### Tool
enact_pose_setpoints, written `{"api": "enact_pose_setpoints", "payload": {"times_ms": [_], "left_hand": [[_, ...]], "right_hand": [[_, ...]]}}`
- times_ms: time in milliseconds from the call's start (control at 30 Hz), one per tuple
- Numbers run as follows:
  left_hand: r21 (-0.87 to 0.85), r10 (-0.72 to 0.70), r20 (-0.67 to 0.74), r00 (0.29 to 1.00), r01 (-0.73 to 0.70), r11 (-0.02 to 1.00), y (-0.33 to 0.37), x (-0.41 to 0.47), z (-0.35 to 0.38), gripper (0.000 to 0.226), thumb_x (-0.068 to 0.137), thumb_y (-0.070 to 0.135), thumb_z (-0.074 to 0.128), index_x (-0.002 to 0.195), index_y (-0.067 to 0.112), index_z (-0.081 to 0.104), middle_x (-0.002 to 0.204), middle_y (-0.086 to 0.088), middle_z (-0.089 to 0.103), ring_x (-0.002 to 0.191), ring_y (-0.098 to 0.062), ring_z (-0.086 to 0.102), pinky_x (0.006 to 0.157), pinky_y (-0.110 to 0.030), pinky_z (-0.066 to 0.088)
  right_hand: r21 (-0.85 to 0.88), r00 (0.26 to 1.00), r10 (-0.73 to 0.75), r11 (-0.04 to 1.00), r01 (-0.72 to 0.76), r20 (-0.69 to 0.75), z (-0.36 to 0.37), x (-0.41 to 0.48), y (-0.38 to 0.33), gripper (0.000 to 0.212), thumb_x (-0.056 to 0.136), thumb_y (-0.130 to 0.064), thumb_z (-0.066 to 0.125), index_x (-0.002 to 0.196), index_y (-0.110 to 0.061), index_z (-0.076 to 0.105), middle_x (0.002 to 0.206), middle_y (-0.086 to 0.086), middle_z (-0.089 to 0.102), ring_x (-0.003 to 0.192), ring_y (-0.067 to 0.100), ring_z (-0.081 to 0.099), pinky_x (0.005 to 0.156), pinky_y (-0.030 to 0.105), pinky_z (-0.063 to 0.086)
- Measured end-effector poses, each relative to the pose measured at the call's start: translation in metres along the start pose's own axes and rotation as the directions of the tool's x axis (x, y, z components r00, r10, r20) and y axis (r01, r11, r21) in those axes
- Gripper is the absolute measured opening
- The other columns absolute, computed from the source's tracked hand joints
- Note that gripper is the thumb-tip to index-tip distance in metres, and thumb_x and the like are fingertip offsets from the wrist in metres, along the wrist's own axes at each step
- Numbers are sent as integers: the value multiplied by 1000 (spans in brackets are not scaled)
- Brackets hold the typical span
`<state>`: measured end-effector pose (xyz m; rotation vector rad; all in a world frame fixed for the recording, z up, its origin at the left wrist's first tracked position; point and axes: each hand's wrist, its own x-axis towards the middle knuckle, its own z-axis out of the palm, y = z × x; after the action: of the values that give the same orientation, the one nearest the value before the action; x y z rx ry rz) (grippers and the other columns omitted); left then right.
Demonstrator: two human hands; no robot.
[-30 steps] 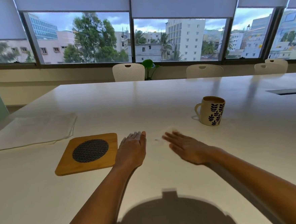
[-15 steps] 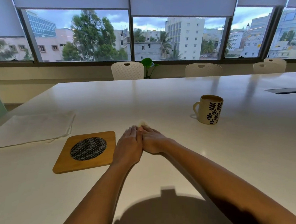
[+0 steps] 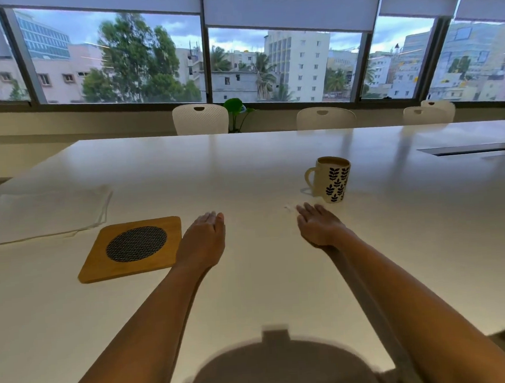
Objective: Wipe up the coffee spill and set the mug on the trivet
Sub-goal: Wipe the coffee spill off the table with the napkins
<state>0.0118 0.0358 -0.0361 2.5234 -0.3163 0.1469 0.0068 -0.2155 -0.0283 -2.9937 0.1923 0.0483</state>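
A cream mug [image 3: 331, 179] with dark leaf prints stands upright on the white table [image 3: 273, 160], filled with coffee, handle to the left. A faint small spill mark [image 3: 288, 208] lies just left of the mug's base. The square wooden trivet [image 3: 132, 247] with a dark round mesh centre lies to the left. My left hand [image 3: 202, 242] rests flat beside the trivet's right edge, fingers straight. My right hand [image 3: 318, 225] is flat with straight fingers, its tips close to the mug and the spill mark. Neither hand holds anything.
A folded white cloth [image 3: 40, 215] lies at the far left behind the trivet. White chairs [image 3: 200, 118] and a green plant [image 3: 235, 108] stand past the table's far edge. A dark slot [image 3: 469, 148] is set in the table at right.
My hands were pressed together at the table's middle half a second ago; now the right hand has swung right toward the mug. The left hand stays by the trivet.
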Motion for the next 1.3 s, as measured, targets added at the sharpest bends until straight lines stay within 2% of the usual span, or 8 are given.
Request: {"api": "enact_pose_setpoints", "payload": {"times_ms": [433, 533, 667, 833, 967, 1067, 1167, 1300], "left_hand": [[37, -5, -41, 999, 7, 999, 5, -13, -3, 42, 101, 23, 30, 126, -1, 53, 136, -20, 53, 129, -29, 48, 109, -36, 34], [-35, 9, -86, 996, -12, 999, 7, -16, -3, 38, 101, 16, 31, 120, -4, 56, 134, -21, 55, 128, -30, 48, 108, -34, 34], [-99, 5, -143, 990, -20, 995, 8, -15, -5, 34, 99, 12, 33, 113, -3, 60, 119, -22, 63, 112, -35, 56, 93, -37, 42], [-119, 2, -176, 984, -23, 993, 5, -12, -8, 38, 100, 22, 33, 106, 2, 65, 110, -22, 67, 105, -36, 60, 86, -35, 44], [-126, 23, -200, 979, -49, 991, 2, -12, -7, 37, 100, 20, 35, 104, -2, 65, 106, -22, 68, 101, -37, 62, 85, -38, 46], [-116, 44, -214, 976, -70, 991, 1, -9, -5, 36, 100, 18, 36, 100, -2, 65, 101, -22, 69, 97, -36, 64, 82, -37, 47], [-137, 28, -210, 977, -58, 989, 0, -8, -4, 37, 101, 22, 34, 103, 2, 66, 104, -20, 69, 99, -34, 63, 85, -35, 46], [-134, 35, -211, 977, -64, 989, 0, -8, -2, 39, 101, 25, 35, 108, 2, 66, 109, -20, 69, 103, -33, 62, 89, -35, 45]], "right_hand": [[92, 930, 363, 930, -356, -66, 4, -82, 11, 52, 101, -32, 12, 152, -20, 7, 161, 3, -1, 148, 25, -5, 119, 41, 0], [89, 974, 219, 973, -214, -52, 7, -103, -22, 52, 101, -31, 12, 152, -21, 7, 161, 2, -1, 148, 25, -5, 119, 40, 0], [-5, 981, -192, 981, 192, -16, 18, -137, -80, 52, 102, -33, 13, 152, -20, 5, 161, 3, -1, 148, 25, -4, 119, 35, -1], [65, 769, -626, 780, 623, 132, 18, -173, -95, 51, 100, -46, 11, 149, -37, 0, 158, -14, -9, 141, 5, -20, 111, 26, -13], [75, 642, -743, 663, 745, 187, 4, -179, -61, 48, 101, -42, 16, 148, -40, 6, 158, -19, -2, 142, -3, -16, 113, 20, -9], [92, 678, -717, 695, 713, 161, -3, -177, -23, 44, 100, -46, 15, 142, -53, 3, 151, -34, -8, 140, -11, -16, 113, 17, -7], [73, 800, -588, 809, 583, 121, -11, -168, 26, 42, 97, -52, 15, 135, -64, 2, 143, -45, -13, 138, -15, -16, 113, 18, -6], [8, 953, -301, 954, 300, 47, -17, -141, 90, 45, 99, -47, 16, 141, -52, 0, 152, -27, -5, 145, 1, -10, 116, 25, -3]]}}
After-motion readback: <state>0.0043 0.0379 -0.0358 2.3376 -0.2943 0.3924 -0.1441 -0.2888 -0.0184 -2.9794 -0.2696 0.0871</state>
